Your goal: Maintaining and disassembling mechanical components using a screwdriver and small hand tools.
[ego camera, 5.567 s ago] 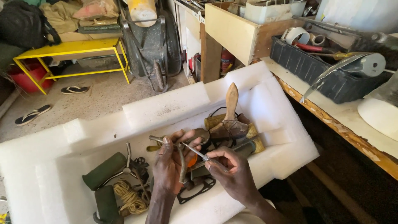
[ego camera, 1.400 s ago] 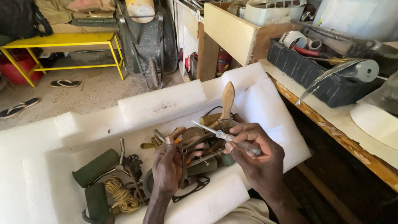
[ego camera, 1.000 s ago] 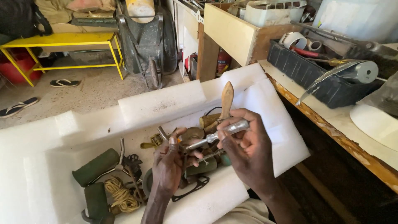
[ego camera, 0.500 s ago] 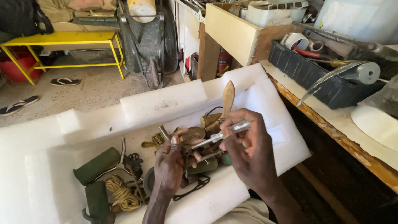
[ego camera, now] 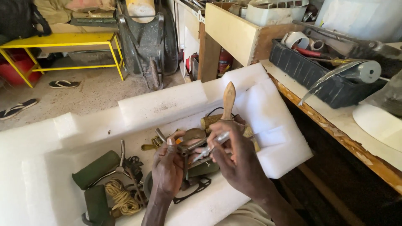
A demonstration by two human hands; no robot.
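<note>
A small metal fitting [ego camera: 184, 147], grey and hard-looking, is pinched between the thumb and curled fingers of the left hand [ego camera: 168, 167], just above a heap of tools; the right hand [ego camera: 236, 161] closes around a slim silver-handled tool [ego camera: 211, 146], held like a pen, whose tip meets the fitting between the two thumbs. Both pieces appear rigid and light, and bare metal of this kind is likely to be slick, so a hold on the fitting's broader body rather than its thin projecting arm seems the steadier one; the slim tool is best gripped mid-shaft, as here. Directly beyond the right fingertips a pale wooden handle [ego camera: 228, 100] stands upright, close enough to catch a knuckle on an outward stroke. Beneath and in front of the left fingers lie other metal parts, among them a brass-coloured piece [ego camera: 150, 146]; to the outside of the left wrist are a coil of yellow rope [ego camera: 121, 199] and two green-sleeved handles [ego camera: 96, 169]. All rest in a shallow white foam tray [ego camera: 163, 102], whose raised wall limits travel away from the body, while its soft rim would probably dent rather than scratch. Off the right hand's outer side, past the foam edge, runs a worn wooden bench edge [ego camera: 335, 134] with a dark crate [ego camera: 318, 71] on it. Free room lies chiefly upward.
</note>
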